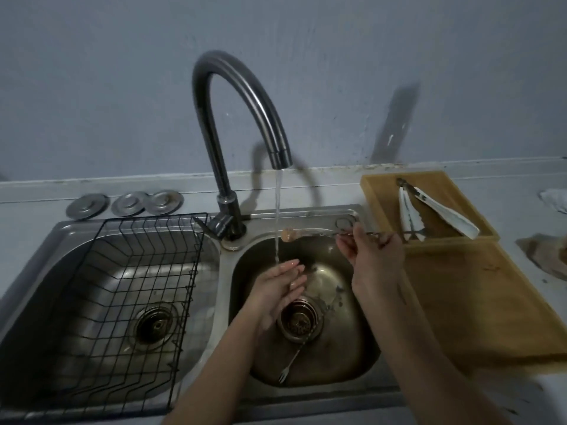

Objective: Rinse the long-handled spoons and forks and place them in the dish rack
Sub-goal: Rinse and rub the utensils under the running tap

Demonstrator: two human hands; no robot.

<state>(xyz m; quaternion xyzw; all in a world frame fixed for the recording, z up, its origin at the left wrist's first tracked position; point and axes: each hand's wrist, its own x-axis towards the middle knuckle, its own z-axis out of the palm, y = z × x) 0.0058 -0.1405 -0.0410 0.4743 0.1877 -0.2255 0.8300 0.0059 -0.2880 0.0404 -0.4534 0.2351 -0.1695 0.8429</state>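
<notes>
My right hand point(372, 251) grips the thin handle of a long-handled spoon point(310, 234) and holds it level, its small bowl in the stream of water from the tap point(245, 118). Lower in the right sink basin point(346, 348), my left hand point(280, 288) is open, palm up, with the water falling onto its fingers. A long-handled fork point(293, 360) lies on the basin floor, tines toward me, its handle running up to the drain. The black wire dish rack point(129, 302) sits in the left basin and holds nothing.
A wooden tray point(380, 197) with tongs point(414, 210) stands on the counter to the right, with a wooden board point(478, 305) in front of it. Three metal drain covers point(122, 204) lie behind the left basin. A cloth point(555, 199) lies at the far right.
</notes>
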